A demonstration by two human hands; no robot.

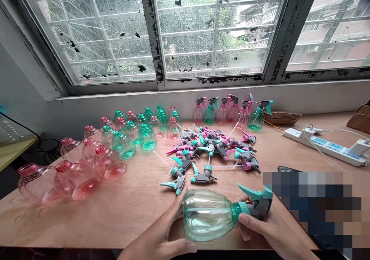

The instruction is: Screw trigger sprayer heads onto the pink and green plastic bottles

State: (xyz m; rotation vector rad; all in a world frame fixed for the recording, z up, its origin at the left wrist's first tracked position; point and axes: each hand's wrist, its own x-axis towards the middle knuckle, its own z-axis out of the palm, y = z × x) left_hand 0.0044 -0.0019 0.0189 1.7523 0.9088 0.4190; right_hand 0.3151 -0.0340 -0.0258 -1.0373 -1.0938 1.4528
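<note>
With twelve o'clock being the window side, a green spray bottle point(209, 215) is lying sideways between the two hands at the near edge of the table point(138, 198); whether it is touching the tabletop I cannot tell. Its long axis is running from nine to three o'clock, base facing nine, grey spray head point(260, 208) facing three, the teal trigger point(250, 192) slanting back toward ten along the far side. A pale tube point(202, 210) is running lengthwise inside. The right hand point(270, 229) is clamping the collar, thumb on the near side, fingers curling under and behind. The left hand point(162, 231) is cupping the base from nine, thumb and fingers spreading apart around it; their grip I cannot tell, the far fingertips being hidden. Loose spray heads point(212, 146) are lying heaped at twelve, topless pink and green bottles point(148, 136) are standing at ten, and complete spray bottles point(209, 115) are lining the wall beyond the heap.
</note>
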